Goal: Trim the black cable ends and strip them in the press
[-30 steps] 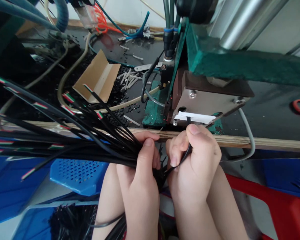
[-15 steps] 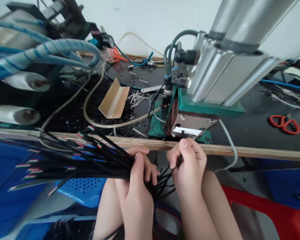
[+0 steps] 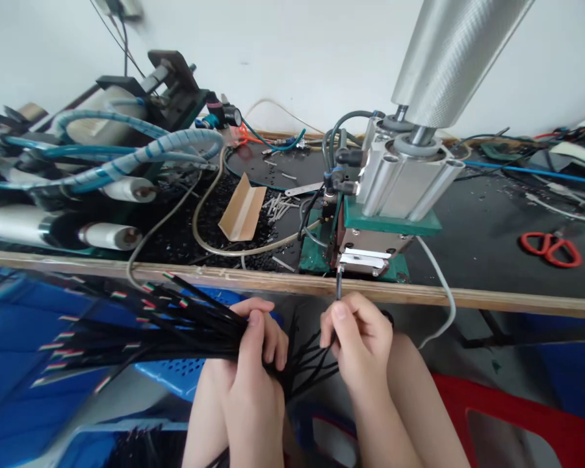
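Your left hand grips the black cable bundle left of the pneumatic press, many ends already showing coloured cores. Your right hand pinches one cable, tip at the press's front; whether that end is bared, I cannot tell.

Left of the press, the left hand hides the middle of the black cable bundle, whose tips blur. Before the press, the right hand covers part of one cable, its tip too small to read. Above the press, the top edge crops the silver cylinder.
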Action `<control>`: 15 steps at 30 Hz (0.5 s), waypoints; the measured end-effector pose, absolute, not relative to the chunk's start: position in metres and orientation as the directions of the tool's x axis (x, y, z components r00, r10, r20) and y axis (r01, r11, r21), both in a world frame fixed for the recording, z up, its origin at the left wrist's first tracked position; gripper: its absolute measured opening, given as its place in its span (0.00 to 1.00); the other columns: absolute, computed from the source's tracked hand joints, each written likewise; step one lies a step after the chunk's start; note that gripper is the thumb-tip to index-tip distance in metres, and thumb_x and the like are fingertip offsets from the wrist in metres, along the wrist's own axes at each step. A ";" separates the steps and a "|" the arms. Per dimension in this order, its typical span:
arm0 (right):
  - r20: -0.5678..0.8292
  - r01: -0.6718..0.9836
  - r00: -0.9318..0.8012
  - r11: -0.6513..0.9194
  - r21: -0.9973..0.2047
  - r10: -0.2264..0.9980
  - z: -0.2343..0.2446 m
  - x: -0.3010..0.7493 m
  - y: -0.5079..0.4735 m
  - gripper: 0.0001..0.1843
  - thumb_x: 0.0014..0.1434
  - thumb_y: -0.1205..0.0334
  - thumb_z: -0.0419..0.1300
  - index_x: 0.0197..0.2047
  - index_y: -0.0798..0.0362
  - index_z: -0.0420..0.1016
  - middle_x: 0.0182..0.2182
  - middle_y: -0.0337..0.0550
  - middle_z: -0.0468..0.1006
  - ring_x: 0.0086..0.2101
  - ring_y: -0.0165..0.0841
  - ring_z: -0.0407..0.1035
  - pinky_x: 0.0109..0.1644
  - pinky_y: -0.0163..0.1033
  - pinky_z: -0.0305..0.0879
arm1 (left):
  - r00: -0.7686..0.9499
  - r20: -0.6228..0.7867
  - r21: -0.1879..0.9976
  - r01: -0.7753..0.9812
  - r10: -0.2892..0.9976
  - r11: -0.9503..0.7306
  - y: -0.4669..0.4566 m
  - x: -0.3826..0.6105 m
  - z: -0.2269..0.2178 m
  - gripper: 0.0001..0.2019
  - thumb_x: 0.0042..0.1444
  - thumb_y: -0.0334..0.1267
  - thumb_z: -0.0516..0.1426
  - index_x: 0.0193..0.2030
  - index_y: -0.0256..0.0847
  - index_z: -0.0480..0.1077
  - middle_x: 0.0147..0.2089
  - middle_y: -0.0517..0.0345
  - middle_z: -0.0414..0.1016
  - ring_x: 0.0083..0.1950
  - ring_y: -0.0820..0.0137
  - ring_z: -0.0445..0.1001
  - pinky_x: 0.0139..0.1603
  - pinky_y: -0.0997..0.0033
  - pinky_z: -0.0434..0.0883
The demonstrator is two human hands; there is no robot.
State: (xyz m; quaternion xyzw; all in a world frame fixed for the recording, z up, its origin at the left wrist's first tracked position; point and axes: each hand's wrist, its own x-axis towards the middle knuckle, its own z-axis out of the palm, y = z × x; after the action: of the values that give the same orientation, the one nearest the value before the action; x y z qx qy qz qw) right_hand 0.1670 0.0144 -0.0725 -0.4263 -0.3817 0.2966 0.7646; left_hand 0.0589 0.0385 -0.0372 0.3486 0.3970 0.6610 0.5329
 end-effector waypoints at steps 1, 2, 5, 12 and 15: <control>0.374 -0.081 0.493 0.470 -0.879 0.785 -0.071 0.165 0.009 0.25 0.80 0.53 0.67 0.29 0.51 0.75 0.19 0.34 0.77 0.16 0.23 0.60 0.19 0.29 0.49 | -0.171 0.051 0.895 -0.429 0.984 -0.121 0.038 0.057 -0.039 0.10 0.67 0.42 0.69 0.36 0.42 0.78 0.18 0.71 0.58 0.16 0.77 0.57 0.19 0.76 0.58; 0.416 -0.034 0.457 0.482 -0.875 0.786 -0.069 0.164 0.004 0.25 0.81 0.54 0.66 0.30 0.51 0.76 0.19 0.34 0.77 0.17 0.22 0.61 0.20 0.29 0.51 | -0.151 0.065 0.895 -0.428 0.986 -0.125 0.036 0.055 -0.040 0.09 0.67 0.42 0.69 0.36 0.42 0.79 0.18 0.72 0.57 0.15 0.78 0.56 0.19 0.76 0.58; 0.510 0.075 0.376 0.523 -0.849 0.774 -0.065 0.160 -0.007 0.26 0.82 0.54 0.63 0.29 0.51 0.74 0.19 0.33 0.76 0.18 0.23 0.63 0.23 0.30 0.53 | -0.089 0.057 0.903 -0.420 0.994 -0.089 0.029 0.051 -0.041 0.08 0.69 0.43 0.68 0.40 0.41 0.82 0.19 0.72 0.56 0.16 0.79 0.54 0.20 0.76 0.54; 0.586 0.124 0.209 0.574 -0.810 0.783 -0.060 0.151 -0.014 0.24 0.82 0.57 0.63 0.30 0.51 0.73 0.20 0.31 0.73 0.19 0.23 0.62 0.24 0.31 0.53 | 0.030 -0.041 0.923 -0.383 0.999 0.050 0.007 0.040 -0.029 0.08 0.65 0.44 0.73 0.44 0.44 0.88 0.22 0.67 0.65 0.20 0.80 0.57 0.21 0.77 0.57; 0.593 0.094 0.159 0.586 -0.805 0.790 -0.058 0.146 -0.016 0.19 0.80 0.65 0.62 0.32 0.49 0.76 0.21 0.30 0.75 0.20 0.24 0.65 0.25 0.30 0.56 | 0.116 -0.058 0.921 -0.377 0.992 0.098 0.005 0.032 -0.027 0.07 0.63 0.45 0.75 0.43 0.45 0.90 0.26 0.62 0.73 0.21 0.78 0.64 0.22 0.77 0.65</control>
State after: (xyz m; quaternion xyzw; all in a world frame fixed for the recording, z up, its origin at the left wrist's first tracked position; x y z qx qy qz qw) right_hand 0.1464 -0.0160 -0.0585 -0.3723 -0.5933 0.2619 0.6639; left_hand 0.0317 0.0050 -0.0268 0.3977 0.3862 0.5412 0.6323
